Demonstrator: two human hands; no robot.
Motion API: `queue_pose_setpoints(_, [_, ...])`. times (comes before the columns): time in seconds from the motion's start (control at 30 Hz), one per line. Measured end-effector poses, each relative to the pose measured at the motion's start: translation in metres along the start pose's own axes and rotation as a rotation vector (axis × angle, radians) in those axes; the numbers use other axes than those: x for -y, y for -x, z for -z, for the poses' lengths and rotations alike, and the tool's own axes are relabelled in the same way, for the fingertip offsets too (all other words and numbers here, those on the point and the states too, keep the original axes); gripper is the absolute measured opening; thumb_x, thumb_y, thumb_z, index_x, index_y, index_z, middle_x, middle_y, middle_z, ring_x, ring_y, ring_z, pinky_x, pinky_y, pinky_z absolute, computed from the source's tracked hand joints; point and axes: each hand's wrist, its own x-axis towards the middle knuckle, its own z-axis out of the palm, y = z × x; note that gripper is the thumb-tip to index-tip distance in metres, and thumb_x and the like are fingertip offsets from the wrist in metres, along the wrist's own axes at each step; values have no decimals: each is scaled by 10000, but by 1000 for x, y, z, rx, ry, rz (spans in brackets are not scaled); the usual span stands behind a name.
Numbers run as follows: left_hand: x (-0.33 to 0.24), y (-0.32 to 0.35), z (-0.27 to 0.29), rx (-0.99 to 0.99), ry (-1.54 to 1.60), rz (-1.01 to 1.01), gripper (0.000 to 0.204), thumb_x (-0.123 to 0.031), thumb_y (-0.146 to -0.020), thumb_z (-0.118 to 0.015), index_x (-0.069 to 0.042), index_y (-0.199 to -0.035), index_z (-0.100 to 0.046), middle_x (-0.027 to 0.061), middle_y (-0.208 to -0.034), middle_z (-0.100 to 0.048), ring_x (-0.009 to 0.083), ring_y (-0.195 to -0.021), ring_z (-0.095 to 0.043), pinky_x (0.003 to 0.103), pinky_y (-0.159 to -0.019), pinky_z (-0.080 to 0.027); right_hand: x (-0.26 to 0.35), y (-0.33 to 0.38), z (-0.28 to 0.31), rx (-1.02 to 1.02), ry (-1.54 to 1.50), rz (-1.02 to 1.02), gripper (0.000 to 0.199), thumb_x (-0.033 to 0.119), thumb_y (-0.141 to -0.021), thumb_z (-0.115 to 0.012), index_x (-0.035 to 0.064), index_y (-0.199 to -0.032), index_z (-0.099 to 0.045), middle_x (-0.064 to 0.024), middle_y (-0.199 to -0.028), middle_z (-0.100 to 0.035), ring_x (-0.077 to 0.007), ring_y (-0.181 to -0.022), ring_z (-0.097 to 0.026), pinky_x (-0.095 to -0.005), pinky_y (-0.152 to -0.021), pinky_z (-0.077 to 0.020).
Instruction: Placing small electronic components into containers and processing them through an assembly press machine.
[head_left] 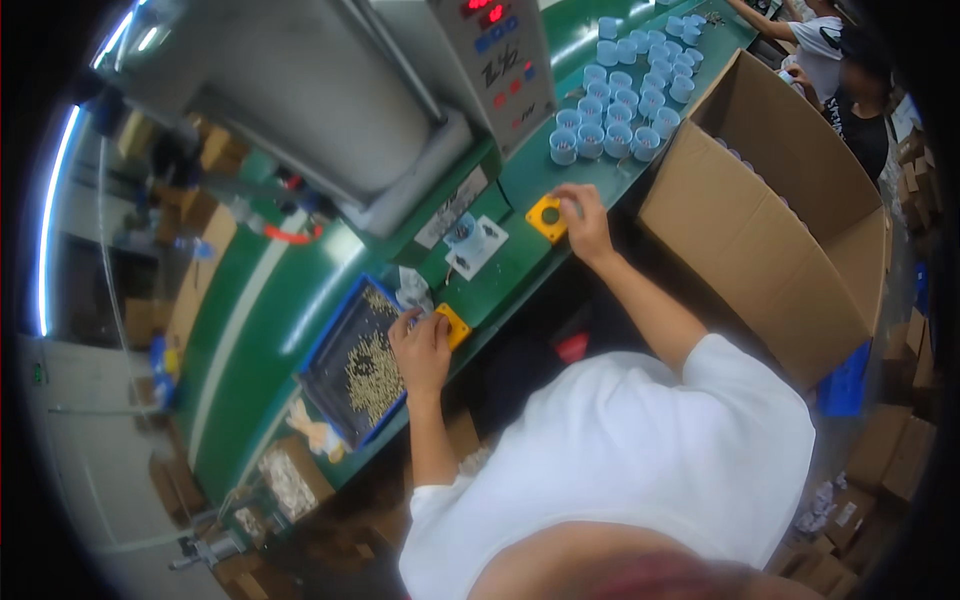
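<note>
L hand [422,345] curled, fingertips on near yellow button box [452,324] at desk [520,260] edge, beside blue tray [352,362] of small brass parts | R hand [582,220] fingers bent, touching far yellow button box [546,217], grips nothing | boxes lie fwd, one per hand, apart along desk edge | fixture w/ cup [468,238] btwn them, nearer R

Place: we identify a factory assembly station.
Machine: a grey press [330,90] with a button control panel [497,60] stands on a green workbench [300,300].
Stock: rows of pale blue cups [625,95] fill the bench's far end; a blue tray [352,365] of small brass parts sits at its near edge.
Packing: a large open cardboard carton [780,230] stands beside it.
</note>
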Motion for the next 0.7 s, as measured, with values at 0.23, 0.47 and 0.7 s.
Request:
queue_pose_setpoints(0.23, [4,15,-27,-140,-54,-33,73,-95,-839,-773,-79,-908,-753,79,-890,-737,320,-1055,-678,457,-894,-492,29,-15,17,150,295,362,149,192,-915,-655,71,-954,-732,-88,-923,-720,-296,-956,-629,-450,-942,-451])
queue_pose_setpoints(0.47, [3,20,-31,-303,-60,-9,80,-83,-855,-780,-61,-929,-761,75,-894,-746,324,-1002,-683,438,-868,-501,17,-14,-7,90,-92,-20,157,187,-922,-646,64,-962,-735,-72,-969,-738,-304,-960,-631,-448,-946,-471])
queue_pose_setpoints(0.7, [-4,-12,-37,-147,224,213,107,-78,-895,-753,-20,-983,-766,151,-945,-746,354,-945,-681,428,-846,-531,5,5,-11,74,83,220,166,83,-913,-630,46,-1043,-725,-85,-1118,-730,-327,-1068,-596,-421,-961,-494])
